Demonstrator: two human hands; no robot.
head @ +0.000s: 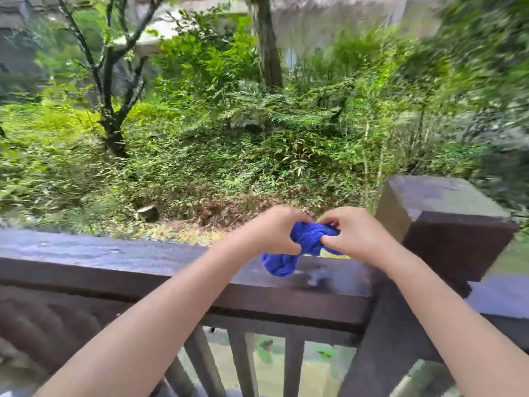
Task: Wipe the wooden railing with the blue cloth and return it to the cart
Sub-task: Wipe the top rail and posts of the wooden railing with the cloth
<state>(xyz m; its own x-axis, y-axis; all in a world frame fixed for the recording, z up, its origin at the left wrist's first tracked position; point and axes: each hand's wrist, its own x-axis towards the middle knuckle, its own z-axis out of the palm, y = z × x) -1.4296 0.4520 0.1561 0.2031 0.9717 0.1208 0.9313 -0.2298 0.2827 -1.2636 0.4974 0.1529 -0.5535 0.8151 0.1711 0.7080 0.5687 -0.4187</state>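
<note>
A bunched blue cloth (306,239) is held over the dark wooden railing (114,256), just above its top rail. My left hand (274,230) grips the cloth's left side. My right hand (355,233) pinches its right side. A loose end of the cloth hangs down below my left hand and reaches the rail top. The rail surface looks wet and shiny. The cart is not in view.
A thick square railing post (446,216) stands just right of my hands. Vertical balusters (243,365) run under the rail. Beyond the railing lie dense green shrubs, leaf litter and a dark tree trunk (111,124).
</note>
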